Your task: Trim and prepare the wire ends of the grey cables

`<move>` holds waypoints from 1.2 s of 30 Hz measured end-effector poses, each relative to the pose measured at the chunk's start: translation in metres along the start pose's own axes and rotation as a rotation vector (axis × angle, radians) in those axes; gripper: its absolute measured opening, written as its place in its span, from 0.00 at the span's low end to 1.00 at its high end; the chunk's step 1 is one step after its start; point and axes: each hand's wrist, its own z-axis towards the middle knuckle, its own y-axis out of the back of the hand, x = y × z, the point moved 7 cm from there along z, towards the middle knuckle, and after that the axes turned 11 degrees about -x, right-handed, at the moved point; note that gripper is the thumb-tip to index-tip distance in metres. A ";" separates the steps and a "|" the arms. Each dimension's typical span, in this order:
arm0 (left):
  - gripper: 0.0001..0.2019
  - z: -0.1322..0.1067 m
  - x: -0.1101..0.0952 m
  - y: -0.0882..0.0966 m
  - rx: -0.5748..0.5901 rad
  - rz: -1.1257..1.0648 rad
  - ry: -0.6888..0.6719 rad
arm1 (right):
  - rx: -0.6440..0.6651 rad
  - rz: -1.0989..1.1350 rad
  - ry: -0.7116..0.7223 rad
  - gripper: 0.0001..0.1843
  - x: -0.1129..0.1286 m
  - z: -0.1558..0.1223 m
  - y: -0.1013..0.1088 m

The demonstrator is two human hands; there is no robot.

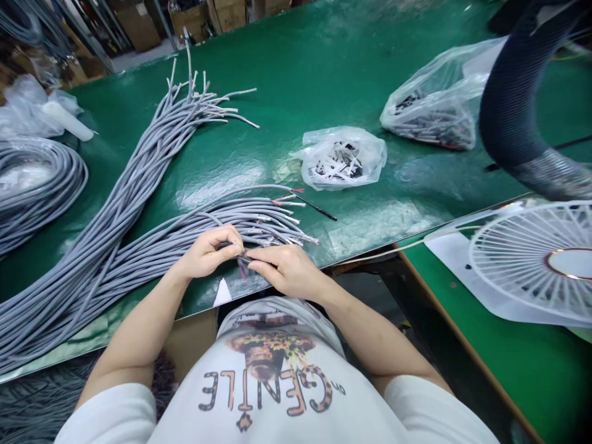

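My left hand (209, 251) is closed around the end of one grey cable (231, 245) near the table's front edge. My right hand (287, 269) pinches the coloured inner wires (242, 266) that stick out of that cable's stripped end. Both hands meet just in front of a bundle of grey cables (222, 223) whose stripped ends point right. A larger bundle of grey cables (134, 185) runs diagonally from the far middle of the green table (324, 74) down to the near left.
A small plastic bag of black-and-white parts (342, 159) lies beyond the hands. A bigger bag (439, 105) sits far right. A white fan (531, 259) lies at the right. A dark ribbed hose (513, 105) curves above it. More coiled cable (37, 185) is at the left.
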 end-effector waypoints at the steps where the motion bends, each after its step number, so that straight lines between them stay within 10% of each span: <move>1: 0.12 0.000 0.001 0.000 -0.011 -0.019 0.009 | -0.006 0.006 0.009 0.15 0.000 -0.001 0.000; 15: 0.09 0.006 -0.009 -0.009 -0.084 0.218 -0.153 | -0.241 -0.042 0.101 0.06 0.011 0.022 0.021; 24: 0.10 -0.015 -0.013 -0.004 0.134 0.686 -0.340 | -0.559 -0.607 -0.314 0.11 -0.094 0.056 0.174; 31: 0.06 -0.002 -0.006 -0.013 -0.014 0.807 -0.503 | -0.855 -0.564 -0.311 0.10 -0.111 0.036 0.216; 36: 0.05 0.030 -0.018 0.020 -0.379 0.494 -0.338 | -0.896 -0.173 -0.150 0.10 -0.069 0.027 0.188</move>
